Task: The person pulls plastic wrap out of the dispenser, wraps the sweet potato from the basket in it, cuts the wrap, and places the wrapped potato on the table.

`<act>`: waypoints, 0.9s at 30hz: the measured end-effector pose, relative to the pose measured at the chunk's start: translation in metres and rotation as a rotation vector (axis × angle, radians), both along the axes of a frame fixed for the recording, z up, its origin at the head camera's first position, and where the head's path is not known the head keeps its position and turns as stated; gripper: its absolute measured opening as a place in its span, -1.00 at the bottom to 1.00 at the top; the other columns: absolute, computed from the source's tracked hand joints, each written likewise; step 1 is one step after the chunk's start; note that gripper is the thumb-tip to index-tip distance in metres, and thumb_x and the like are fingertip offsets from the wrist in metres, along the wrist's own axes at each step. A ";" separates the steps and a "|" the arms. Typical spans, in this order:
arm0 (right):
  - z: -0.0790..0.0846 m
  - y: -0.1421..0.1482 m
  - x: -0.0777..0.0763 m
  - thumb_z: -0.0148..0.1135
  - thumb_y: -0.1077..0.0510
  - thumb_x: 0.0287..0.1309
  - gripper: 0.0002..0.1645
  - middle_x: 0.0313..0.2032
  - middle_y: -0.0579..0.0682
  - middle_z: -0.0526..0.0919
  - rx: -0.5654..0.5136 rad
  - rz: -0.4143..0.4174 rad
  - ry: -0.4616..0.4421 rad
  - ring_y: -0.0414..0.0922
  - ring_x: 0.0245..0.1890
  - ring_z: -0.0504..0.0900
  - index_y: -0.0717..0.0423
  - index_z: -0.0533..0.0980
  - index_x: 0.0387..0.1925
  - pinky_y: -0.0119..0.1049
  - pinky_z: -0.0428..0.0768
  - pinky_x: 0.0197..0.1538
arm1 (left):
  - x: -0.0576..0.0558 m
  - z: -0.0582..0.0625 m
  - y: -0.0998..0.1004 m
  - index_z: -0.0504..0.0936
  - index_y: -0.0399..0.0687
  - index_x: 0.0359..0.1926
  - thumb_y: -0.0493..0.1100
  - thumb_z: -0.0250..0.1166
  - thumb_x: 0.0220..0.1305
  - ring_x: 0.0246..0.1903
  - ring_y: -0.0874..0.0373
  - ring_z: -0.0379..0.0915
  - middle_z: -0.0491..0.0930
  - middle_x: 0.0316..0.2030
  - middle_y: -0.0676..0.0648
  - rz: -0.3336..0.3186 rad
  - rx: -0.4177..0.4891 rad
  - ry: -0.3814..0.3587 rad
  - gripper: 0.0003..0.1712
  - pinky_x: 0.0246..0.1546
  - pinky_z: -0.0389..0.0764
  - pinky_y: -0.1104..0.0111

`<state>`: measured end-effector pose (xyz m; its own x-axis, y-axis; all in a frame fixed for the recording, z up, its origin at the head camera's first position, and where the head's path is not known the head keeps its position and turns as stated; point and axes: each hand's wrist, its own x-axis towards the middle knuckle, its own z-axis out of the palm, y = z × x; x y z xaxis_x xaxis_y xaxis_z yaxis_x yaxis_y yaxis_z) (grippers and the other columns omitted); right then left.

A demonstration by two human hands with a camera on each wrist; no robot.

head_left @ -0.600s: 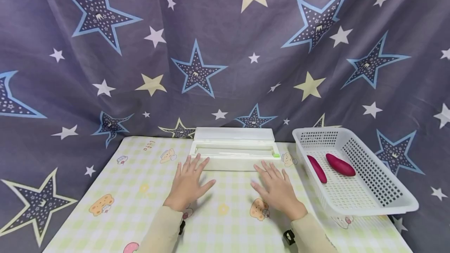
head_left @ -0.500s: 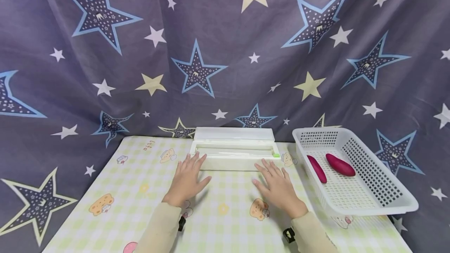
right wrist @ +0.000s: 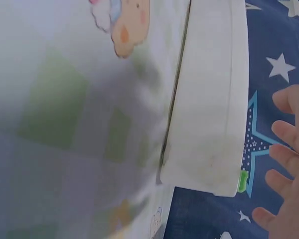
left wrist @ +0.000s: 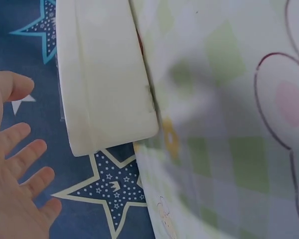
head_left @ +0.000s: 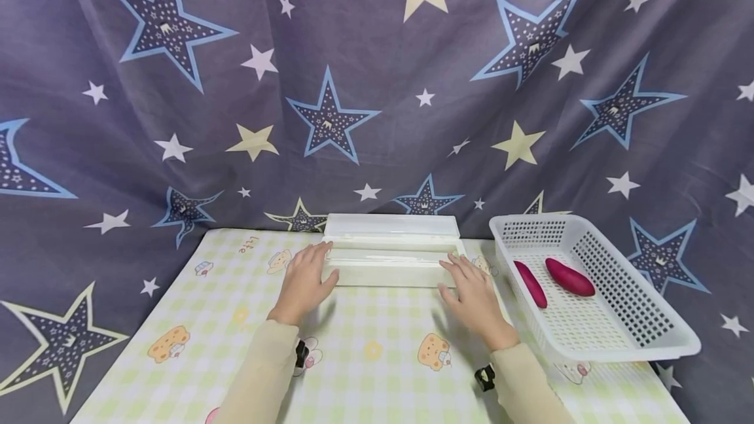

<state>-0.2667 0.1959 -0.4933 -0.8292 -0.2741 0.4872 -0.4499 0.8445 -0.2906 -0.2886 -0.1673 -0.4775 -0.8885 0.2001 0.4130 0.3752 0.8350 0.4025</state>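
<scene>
A long white box [head_left: 389, 273], which looks like a cling-film dispenser, lies near the table's back edge with its lid [head_left: 391, 224] raised. My left hand [head_left: 303, 283] hovers at the box's left end, fingers spread and slightly bent; in the left wrist view that hand [left wrist: 20, 169] is apart from the white box [left wrist: 107, 84]. At the right end is my right hand [head_left: 476, 300], fingers loosely bent; a gap shows between this hand [right wrist: 291, 159] and the box in the right wrist view. A green tab [right wrist: 243, 181] sticks out at that end. Neither hand holds anything.
To the right stands a white perforated basket [head_left: 636, 293] with two purple-red, sweet-potato-like pieces, one on the left [head_left: 531, 284] and one in the middle [head_left: 570, 277]. A checked cloth [head_left: 371, 371] covers the table. A star-patterned curtain [head_left: 353, 38] hangs behind.
Both hands have moved forward: the left up and slightly left to the box's left end, the right up and slightly right. The box and basket stay in place.
</scene>
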 end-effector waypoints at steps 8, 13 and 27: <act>0.005 0.007 -0.018 0.21 -0.04 0.35 -0.45 0.38 0.11 0.40 -0.015 -0.026 0.015 0.18 0.40 0.26 0.09 0.48 0.28 0.32 0.20 0.31 | -0.010 0.004 -0.004 0.41 -0.15 0.39 -0.02 0.33 0.29 0.28 -0.25 0.27 0.44 0.29 -0.24 0.005 0.013 0.003 -0.30 0.25 0.23 -0.20; 0.010 0.009 -0.029 0.14 -0.01 0.40 -0.53 0.34 0.11 0.45 -0.047 -0.038 -0.026 0.16 0.40 0.26 0.10 0.52 0.23 0.28 0.19 0.32 | -0.021 0.004 -0.005 0.44 -0.15 0.37 -0.03 0.31 0.33 0.27 -0.24 0.29 0.46 0.27 -0.25 -0.034 0.020 -0.032 -0.36 0.27 0.24 -0.18; 0.012 0.019 -0.055 0.12 0.05 0.43 -0.70 0.15 0.06 0.62 -0.004 -0.034 -0.072 0.13 0.23 0.42 0.03 0.67 0.02 0.16 0.34 0.21 | -0.035 0.008 -0.008 0.57 -0.06 0.27 -0.09 0.19 0.46 0.23 -0.24 0.36 0.55 0.21 -0.16 -0.077 0.002 -0.103 -0.58 0.21 0.30 -0.21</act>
